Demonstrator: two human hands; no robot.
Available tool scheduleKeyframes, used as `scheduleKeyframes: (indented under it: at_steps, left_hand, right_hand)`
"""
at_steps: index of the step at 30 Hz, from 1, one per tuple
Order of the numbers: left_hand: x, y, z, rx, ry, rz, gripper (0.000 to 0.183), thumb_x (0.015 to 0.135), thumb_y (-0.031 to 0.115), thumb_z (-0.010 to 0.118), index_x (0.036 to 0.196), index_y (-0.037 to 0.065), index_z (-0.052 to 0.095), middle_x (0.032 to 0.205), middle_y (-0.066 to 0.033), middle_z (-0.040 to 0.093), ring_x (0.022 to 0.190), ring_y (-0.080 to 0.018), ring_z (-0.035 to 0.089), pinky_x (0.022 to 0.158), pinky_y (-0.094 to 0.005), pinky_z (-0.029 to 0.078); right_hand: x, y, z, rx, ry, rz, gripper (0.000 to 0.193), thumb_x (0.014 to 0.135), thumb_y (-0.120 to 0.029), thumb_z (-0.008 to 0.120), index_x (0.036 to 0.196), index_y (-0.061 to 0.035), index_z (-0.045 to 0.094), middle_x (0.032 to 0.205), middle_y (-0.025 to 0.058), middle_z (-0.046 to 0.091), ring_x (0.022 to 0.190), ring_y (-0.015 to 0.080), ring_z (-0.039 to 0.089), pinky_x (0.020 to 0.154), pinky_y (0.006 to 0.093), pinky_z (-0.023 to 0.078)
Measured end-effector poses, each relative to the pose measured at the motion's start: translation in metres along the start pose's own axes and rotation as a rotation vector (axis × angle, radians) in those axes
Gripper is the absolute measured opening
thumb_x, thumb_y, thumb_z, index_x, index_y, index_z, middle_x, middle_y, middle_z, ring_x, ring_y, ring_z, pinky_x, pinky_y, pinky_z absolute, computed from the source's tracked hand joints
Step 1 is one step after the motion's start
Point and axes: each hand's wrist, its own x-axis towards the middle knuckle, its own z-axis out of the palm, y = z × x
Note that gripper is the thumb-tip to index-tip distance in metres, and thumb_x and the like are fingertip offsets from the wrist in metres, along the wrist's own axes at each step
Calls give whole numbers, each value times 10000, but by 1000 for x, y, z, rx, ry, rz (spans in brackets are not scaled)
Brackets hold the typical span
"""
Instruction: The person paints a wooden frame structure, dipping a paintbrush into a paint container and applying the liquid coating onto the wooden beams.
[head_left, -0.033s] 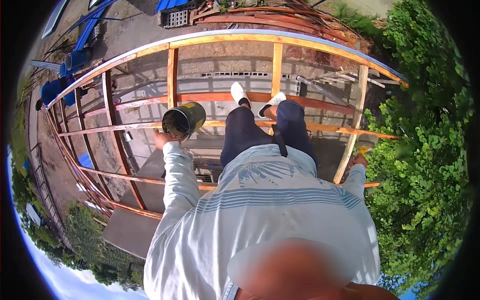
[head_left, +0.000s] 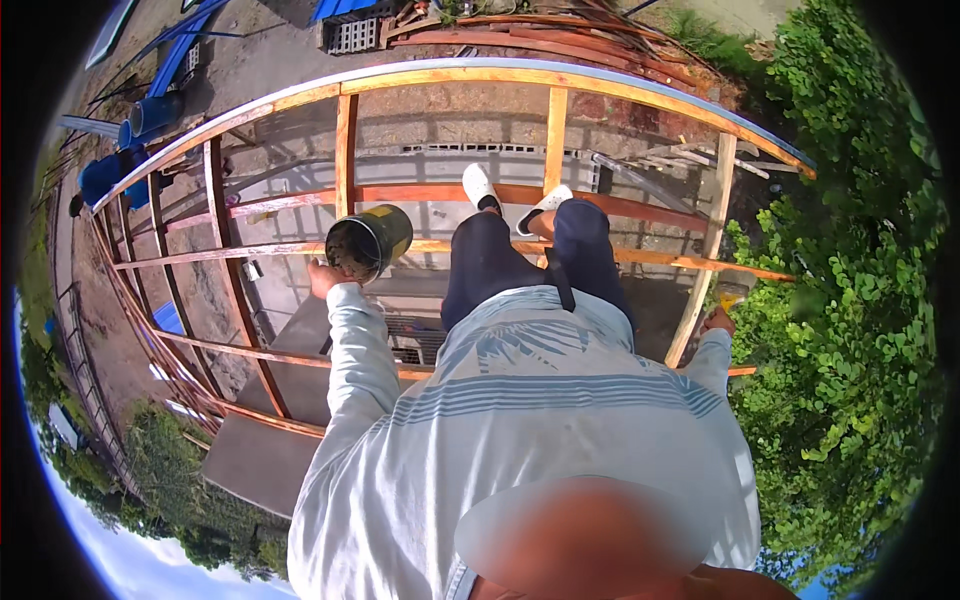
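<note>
The left hand (head_left: 325,279) is curled at the near edge of a dark bucket (head_left: 394,232), its fingers partly hidden; the bucket's round mouth faces up toward the person, and its inside is dark. The right hand (head_left: 716,320), held out to the side, looks closed around a small brush (head_left: 731,296) with a yellowish part, too small to make out fully. A pale wooden post (head_left: 702,280) stands just beside that hand. The person's white shoes (head_left: 478,186) are near a reddish beam (head_left: 420,193) of the open wooden frame. Leafy branches (head_left: 845,310) crowd the right side. Farther off are blue barrels (head_left: 153,115), a concrete block (head_left: 353,37) and stacked red boards (head_left: 540,38).
</note>
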Motion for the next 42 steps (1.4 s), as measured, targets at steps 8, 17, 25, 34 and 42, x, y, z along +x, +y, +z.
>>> scheduleKeyframes:
  at_steps: [8,17,25,34,42]
  left_hand:
    - [13,-14,-15,71,64,-47,361,744,296,567,864,-40,512,660,-108,507,469,-217,463,383,-331,324]
    - [15,-36,-19,-47,106,-16,249,774,252,489,732,13,545,607,-113,512,369,-211,434,293,-325,300]
    - [-45,-23,-29,-231,223,-88,292,780,301,518,676,28,502,532,-120,472,323,-235,398,289,-335,295]
    - [-98,-6,-54,-377,287,-99,360,770,308,535,532,130,332,422,-9,280,310,-154,295,298,-290,233]
    - [-89,-39,-80,-506,276,-30,326,811,269,518,572,127,349,447,8,277,308,-121,260,317,-261,262]
  right_hand:
    - [-26,-21,23,213,50,-66,257,846,-194,501,618,-89,449,479,10,373,343,129,290,325,297,190]
    - [-10,-87,38,111,-75,-142,169,823,-184,510,689,-84,483,524,28,381,388,144,314,353,329,231]
    - [25,-207,92,-309,-254,-428,357,850,-352,494,593,-113,427,469,31,366,346,153,296,330,316,232]
    - [46,-360,176,-488,-268,-977,314,856,-320,528,664,-78,468,497,15,404,341,137,347,314,304,253]
    - [-17,-431,264,-511,-423,-1404,317,841,-297,551,728,-2,535,577,67,499,427,170,407,415,319,319]
